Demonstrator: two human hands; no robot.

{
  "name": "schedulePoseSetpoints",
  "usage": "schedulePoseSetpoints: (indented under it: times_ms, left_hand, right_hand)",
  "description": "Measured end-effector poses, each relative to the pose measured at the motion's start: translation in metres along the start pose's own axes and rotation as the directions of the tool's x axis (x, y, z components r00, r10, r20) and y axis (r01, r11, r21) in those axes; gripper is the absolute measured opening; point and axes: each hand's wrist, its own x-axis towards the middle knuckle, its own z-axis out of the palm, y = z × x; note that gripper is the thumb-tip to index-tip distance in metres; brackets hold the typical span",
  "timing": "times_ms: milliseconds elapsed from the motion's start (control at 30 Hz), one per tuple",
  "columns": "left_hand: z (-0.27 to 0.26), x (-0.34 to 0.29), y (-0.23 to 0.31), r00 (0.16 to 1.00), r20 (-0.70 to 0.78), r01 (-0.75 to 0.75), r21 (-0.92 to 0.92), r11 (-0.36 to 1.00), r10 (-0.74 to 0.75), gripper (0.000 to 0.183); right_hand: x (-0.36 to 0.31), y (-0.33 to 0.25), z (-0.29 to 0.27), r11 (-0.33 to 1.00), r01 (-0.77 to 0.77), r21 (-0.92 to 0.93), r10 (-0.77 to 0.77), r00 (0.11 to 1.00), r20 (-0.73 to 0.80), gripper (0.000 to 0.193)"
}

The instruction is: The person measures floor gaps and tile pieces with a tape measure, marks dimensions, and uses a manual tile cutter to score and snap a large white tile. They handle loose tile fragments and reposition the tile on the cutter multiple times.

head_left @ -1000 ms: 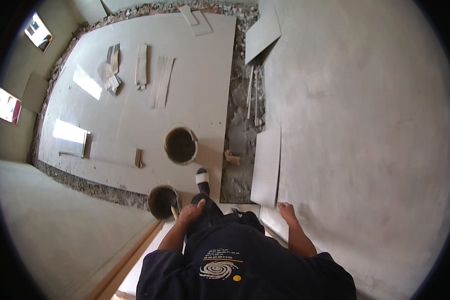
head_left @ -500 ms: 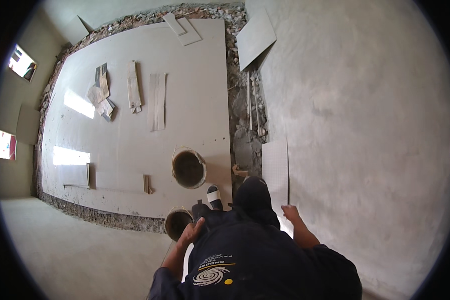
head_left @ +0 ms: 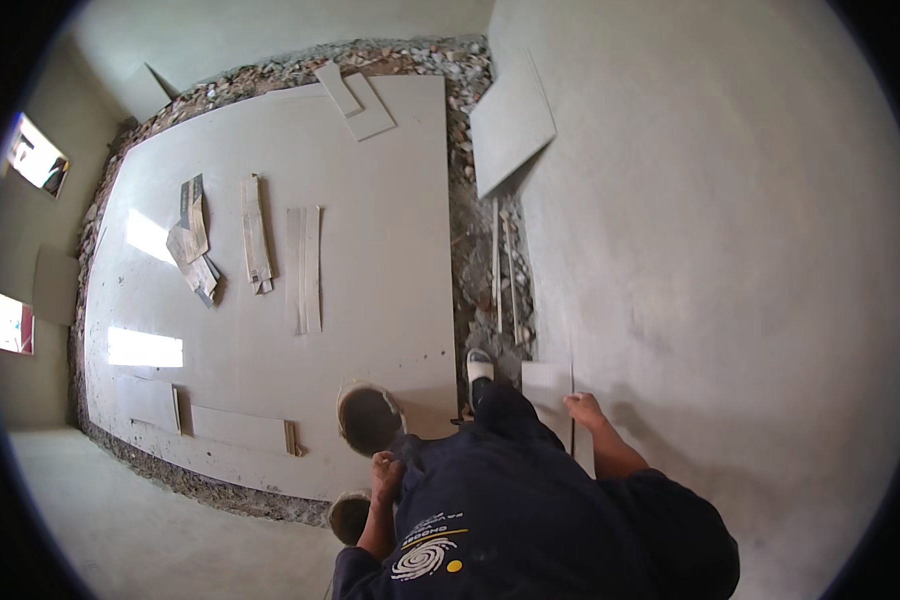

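My right hand [head_left: 586,410] is closed, its fingers curled beside the edge of a pale flat panel [head_left: 547,382] that stands along the wall. Whether those fingers grip the panel or something small, I cannot tell. Close to my waist, my left hand [head_left: 386,476] is curled against the dark shirt, and anything inside it is hidden. A bucket [head_left: 370,420] with a dark inside stands just beyond that hand on the glossy tiled floor [head_left: 370,290]. Below it, a second bucket [head_left: 350,518] is partly covered by my left forearm.
Broken rubble [head_left: 470,150] fills a strip around the floor, with thin strips [head_left: 497,270] lying in it. A large panel [head_left: 512,125] leans on the right wall. Flattened cardboard [head_left: 256,235], tile offcuts [head_left: 370,110] and another panel [head_left: 152,402] lie on the floor.
The floor and buckets have shifted down in view as I moved forward. One foot now shows at the rubble strip. My right hand has reached farther up along the panel's edge.
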Motion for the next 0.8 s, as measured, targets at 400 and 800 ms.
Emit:
schedulePoseSetpoints:
  times_ms: [400, 800]
  left_hand:
    - [0.028, 0.07, 0.228, 0.966, -0.247, 0.029, -0.178, 0.984, -0.073, 0.028]
    - [-0.039, 0.318, 0.355, 0.995, 0.095, 0.0, 0.325, 0.946, -0.033, 0.062]
  right_hand:
    - [0.21, -0.281, -0.136, 0.953, 0.297, -0.062, -0.298, 0.955, -0.006, 0.042]
    - [0.304, -0.444, -0.135, 0.974, 0.214, -0.069, -0.219, 0.973, -0.073, 0.041]
